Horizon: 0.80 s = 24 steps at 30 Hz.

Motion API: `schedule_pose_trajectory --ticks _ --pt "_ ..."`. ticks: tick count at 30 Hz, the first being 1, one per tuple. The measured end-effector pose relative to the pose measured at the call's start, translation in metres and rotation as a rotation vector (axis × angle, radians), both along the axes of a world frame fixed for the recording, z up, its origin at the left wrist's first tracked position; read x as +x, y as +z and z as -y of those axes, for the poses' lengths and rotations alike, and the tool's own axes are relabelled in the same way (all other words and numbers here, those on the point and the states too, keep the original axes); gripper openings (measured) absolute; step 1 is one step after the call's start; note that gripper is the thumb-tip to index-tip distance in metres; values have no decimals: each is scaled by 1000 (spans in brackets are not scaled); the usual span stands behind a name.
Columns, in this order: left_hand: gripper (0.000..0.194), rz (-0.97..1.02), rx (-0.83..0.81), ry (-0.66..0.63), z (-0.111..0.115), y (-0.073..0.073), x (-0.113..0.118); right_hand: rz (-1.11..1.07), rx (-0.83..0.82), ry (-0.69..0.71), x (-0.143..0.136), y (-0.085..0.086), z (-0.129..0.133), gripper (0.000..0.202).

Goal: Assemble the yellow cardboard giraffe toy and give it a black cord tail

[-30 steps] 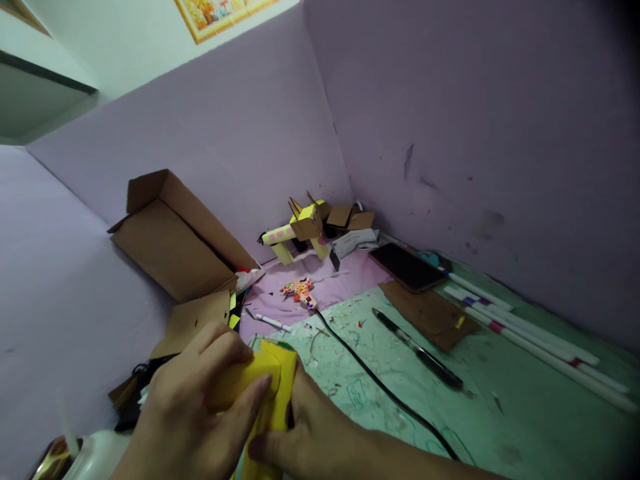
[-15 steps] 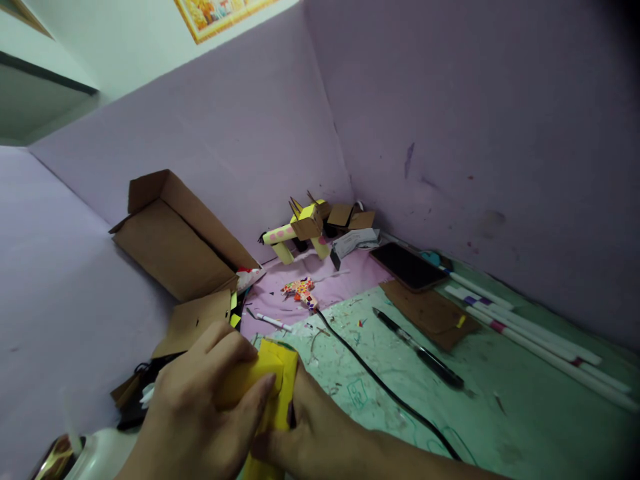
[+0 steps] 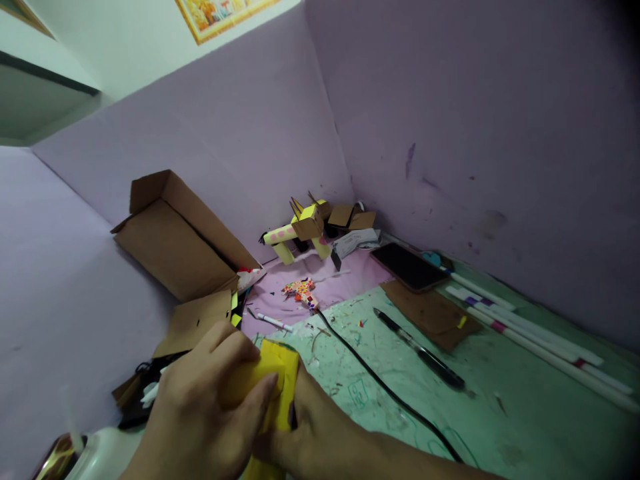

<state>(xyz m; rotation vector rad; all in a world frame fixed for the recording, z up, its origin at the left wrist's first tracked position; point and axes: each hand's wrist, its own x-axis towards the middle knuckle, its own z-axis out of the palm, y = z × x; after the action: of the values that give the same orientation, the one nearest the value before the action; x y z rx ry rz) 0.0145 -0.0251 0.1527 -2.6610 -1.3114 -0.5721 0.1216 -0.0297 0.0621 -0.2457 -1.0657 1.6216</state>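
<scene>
Both hands grip a yellow folded paper piece at the bottom centre, above the table. My left hand wraps over its left side, thumb pressed flat on the yellow surface. From the right and below, my right hand holds the same piece, its thumb lying across the lower part. Part of the yellow piece is hidden by the fingers. Beyond the hands lies a glue gun with a colourful pattern, its black cord running toward me. A black pen rests to the right.
At the back stands a yellow paper giraffe. An open cardboard box leans at left. A phone, a brown cardboard piece and white sticks lie along the right wall. A white container is at lower left.
Almost nothing differs. Both hands keep their hold on the yellow piece; the left hand and the view have shifted very slightly.
</scene>
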Motion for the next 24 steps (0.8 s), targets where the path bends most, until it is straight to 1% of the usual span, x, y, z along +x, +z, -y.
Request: schedule_pose_trajectory --ticks 3,5,8,16,20,24 --pt "15 -3 5 4 0 0 0 -13 23 -1 1 1 0 55" --pt "14 0 9 3 0 -1 0 -15 22 16 1 1 -1 55" --pt "15 3 9 6 0 -1 0 -5 10 7 0 -1 0 54" --pt "15 9 16 5 0 0 0 -4 -37 10 0 -1 1 62" --pt "16 -1 14 12 0 0 -1 6 -29 17 1 1 1 58" --pt "16 -8 19 14 0 -1 -1 15 -40 -8 0 0 1 60"
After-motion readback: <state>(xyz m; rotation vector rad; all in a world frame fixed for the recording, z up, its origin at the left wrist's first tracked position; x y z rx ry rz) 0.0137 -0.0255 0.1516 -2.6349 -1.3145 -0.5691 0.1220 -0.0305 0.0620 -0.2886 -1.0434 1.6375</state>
